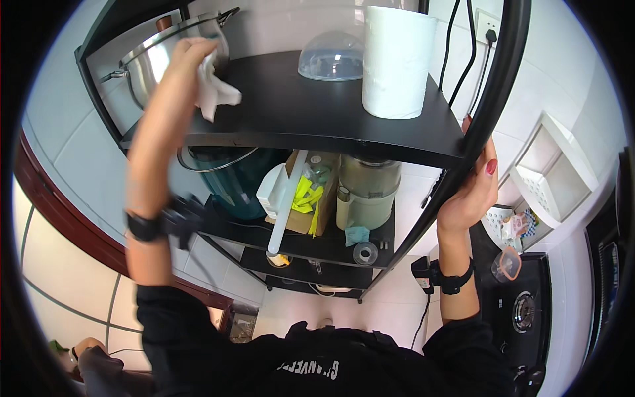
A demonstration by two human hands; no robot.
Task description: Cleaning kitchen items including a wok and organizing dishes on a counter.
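Observation:
My left hand [191,52] is closed around a crumpled white paper towel [218,94], whose loose end hangs over the black shelf board [263,106]. Beside that hand, partly behind it, a stainless steel pot [146,72] stands on the same board. My right hand [466,198] rests against the black metal post [488,94] at the shelf's right corner; the post hides some of its fingers. A roll of paper towels [397,64] stands upright near that corner. Left of the roll sits a clear plastic dome [331,57].
Below are a teal bucket [233,183], a cardboard box [330,203] with yellow strips, a juicer-like appliance [369,193] and a tape roll [365,254]. Cables run to a wall socket [488,25]. A gas stove [521,312] lies right; another person's arm [89,345] shows lower left.

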